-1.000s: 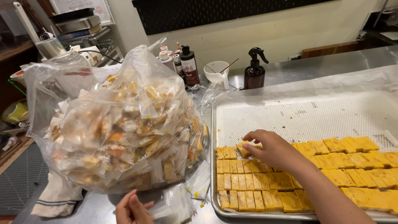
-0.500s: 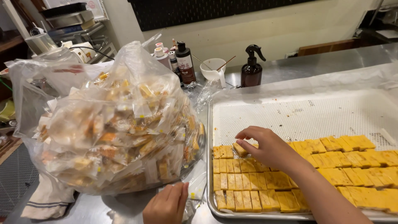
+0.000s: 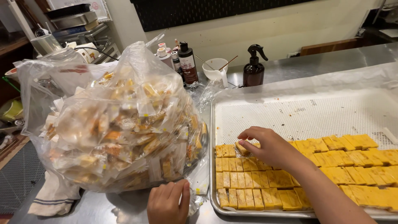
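On the steel bench [image 3: 103, 209] stands a metal tray [image 3: 212, 195] lined with a white perforated mat [image 3: 306, 116]. The near part of the mat is covered with rows of yellow-orange rectangular pieces [image 3: 331, 166]; the far part is bare, with some small crumbs. The right hand [image 3: 267, 145] reaches over the left end of these rows. Its fingers [image 3: 245, 144] are curled and pinch one yellow piece [image 3: 241, 148], which sits tilted at the edge of the top row, next to the other pieces.

Left of the tray, very close to its rim, is a large clear plastic bag [image 3: 120, 120], full of small wrapped packets with the same yellow-orange content. The left hand [image 3: 169, 202] is at the bottom of this bag, near the lower edge of the view. Its fingers are together and slightly bent, and they touch small clear wrappers [image 3: 198, 195] that lie on the bench between the bag and the tray. I cannot tell if they really grip one.

Behind the tray stand a dark pump bottle [image 3: 253, 68], a white cup [image 3: 215, 68] with a stick in it, and some sauce bottles [image 3: 186, 62]. A striped cloth [image 3: 52, 197] lies under the left side of the bag.
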